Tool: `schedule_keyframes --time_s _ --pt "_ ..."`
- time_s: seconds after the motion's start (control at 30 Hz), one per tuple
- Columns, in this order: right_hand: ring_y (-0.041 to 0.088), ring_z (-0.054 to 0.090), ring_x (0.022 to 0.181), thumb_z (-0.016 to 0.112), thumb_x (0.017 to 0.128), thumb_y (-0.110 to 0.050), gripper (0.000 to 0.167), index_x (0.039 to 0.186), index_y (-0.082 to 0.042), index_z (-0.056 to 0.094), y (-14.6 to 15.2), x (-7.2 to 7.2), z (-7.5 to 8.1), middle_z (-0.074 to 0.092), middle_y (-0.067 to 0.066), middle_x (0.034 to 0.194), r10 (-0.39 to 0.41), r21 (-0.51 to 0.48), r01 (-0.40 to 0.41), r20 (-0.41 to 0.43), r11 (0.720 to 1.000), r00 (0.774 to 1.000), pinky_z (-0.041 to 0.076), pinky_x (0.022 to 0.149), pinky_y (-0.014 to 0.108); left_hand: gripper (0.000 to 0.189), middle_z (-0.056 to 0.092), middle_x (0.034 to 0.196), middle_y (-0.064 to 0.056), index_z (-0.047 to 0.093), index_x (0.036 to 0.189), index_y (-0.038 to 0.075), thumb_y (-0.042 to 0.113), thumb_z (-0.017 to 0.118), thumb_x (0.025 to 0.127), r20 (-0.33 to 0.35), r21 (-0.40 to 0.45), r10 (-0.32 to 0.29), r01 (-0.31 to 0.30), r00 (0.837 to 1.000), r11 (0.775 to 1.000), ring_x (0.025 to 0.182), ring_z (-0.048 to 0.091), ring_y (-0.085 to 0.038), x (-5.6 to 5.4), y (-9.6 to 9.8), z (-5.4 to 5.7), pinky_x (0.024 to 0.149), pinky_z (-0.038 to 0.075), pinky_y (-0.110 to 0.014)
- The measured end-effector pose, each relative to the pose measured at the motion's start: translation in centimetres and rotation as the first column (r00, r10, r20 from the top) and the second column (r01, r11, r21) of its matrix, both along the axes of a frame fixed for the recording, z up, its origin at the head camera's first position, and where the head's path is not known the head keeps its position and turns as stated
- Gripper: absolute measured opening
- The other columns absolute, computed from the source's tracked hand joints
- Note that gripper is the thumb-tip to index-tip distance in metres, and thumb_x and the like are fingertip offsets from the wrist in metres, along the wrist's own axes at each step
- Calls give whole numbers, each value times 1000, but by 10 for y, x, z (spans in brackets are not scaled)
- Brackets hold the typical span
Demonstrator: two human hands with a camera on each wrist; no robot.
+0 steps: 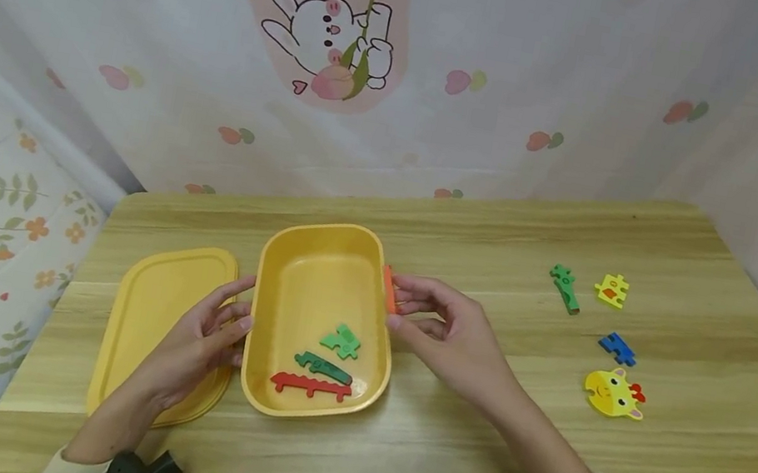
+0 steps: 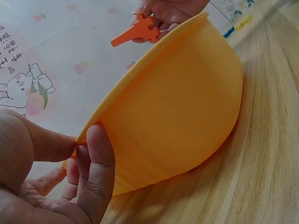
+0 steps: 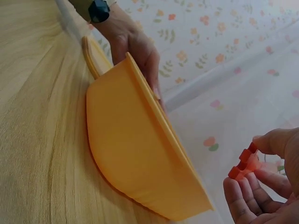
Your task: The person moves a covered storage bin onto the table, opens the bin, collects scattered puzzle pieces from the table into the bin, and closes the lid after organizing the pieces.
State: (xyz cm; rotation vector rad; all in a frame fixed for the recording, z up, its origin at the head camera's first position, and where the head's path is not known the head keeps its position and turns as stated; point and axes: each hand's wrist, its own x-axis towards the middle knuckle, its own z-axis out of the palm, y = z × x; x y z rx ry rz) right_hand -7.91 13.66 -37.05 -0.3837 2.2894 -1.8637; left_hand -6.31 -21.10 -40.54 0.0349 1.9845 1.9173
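Observation:
My left hand point(image 1: 196, 344) pinches the left rim of a yellow plastic box point(image 1: 313, 284) between thumb and fingers, as the left wrist view shows up close. On the other side, my right hand point(image 1: 463, 340) holds an orange puzzle piece point(image 1: 389, 289) with knobbed edges between thumb and fingertips, just outside the box's right rim. Inside the box, toward its near end, lie a light green puzzle piece point(image 1: 342, 342), a dark green puzzle piece point(image 1: 323, 366) and a red puzzle piece point(image 1: 310, 385).
A yellow lid point(image 1: 161, 308) lies left of the box, partly behind my left forearm. To the right on the wooden table point(image 1: 430, 465) are a green piece point(image 1: 565, 288), a yellow piece point(image 1: 613, 290), a blue piece point(image 1: 618, 348) and a giraffe-head piece point(image 1: 613, 393). A printed curtain point(image 1: 506, 31) hangs behind.

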Motion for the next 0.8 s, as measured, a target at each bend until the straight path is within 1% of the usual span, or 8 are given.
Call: schedule_keyframes --time_s 0.17,0.3,0.37,0.47,0.57,0.67,0.73,0.8 --pt "20 69 112 79 96 -18 38 133 -16 70 -5 1 0 73 4 128 1 8 -1 -28 1000 1000 63 91 25 68 62 123 5 20 168 11 14 56 110 -3 5 -1 1 1000 1000 94 68 -7 0 -1 2 76 63 -24" --pt "19 72 107 80 95 -16 39 132 -13 71 -8 4 -2 74 6 126 5 40 -2 -83 999 997 63 92 28 68 62 124 5 20 167 11 14 56 110 -2 12 -6 6 1000 1000 94 68 -7 0 -2 2 75 63 -24" --pt "18 73 106 82 93 -14 40 132 -12 71 -10 5 -3 74 6 126 17 70 -7 -136 998 991 64 93 31 68 62 124 5 20 167 11 14 56 110 0 14 -6 6 1000 1000 94 68 -7 0 -2 3 75 63 -24" --pt "17 72 109 84 90 -11 41 130 -13 73 -12 6 -6 73 3 127 46 112 -23 -210 993 977 63 96 35 69 62 124 5 19 168 11 14 57 110 4 13 -5 5 1000 1000 93 67 -7 0 -3 3 75 63 -23" --pt "21 71 113 85 89 -8 41 128 -13 73 -13 7 -8 73 1 127 79 121 -48 -259 991 963 63 98 39 69 61 124 5 19 168 11 14 57 110 5 12 -5 5 1000 1000 93 67 -7 0 -3 2 75 63 -24" --pt "28 71 114 84 90 -6 39 127 -13 73 -12 7 -9 72 1 127 92 117 -62 -268 991 959 63 99 43 69 61 123 4 19 168 11 14 57 110 5 13 -7 7 1000 1000 93 68 -7 -1 -2 2 75 63 -24" --pt "30 71 114 83 91 -5 38 126 -13 73 -11 7 -10 71 1 126 88 122 -57 -271 991 959 63 99 41 69 61 123 4 19 168 11 14 56 110 1 14 -10 10 1000 1000 93 68 -7 -1 -2 1 75 64 -24" --pt "30 71 114 81 92 -4 37 126 -13 73 -10 8 -10 71 0 126 83 132 -49 -269 990 959 63 99 38 69 62 123 3 19 168 11 15 56 110 1 16 -13 13 1000 1000 94 69 -7 -1 -2 1 75 64 -24"
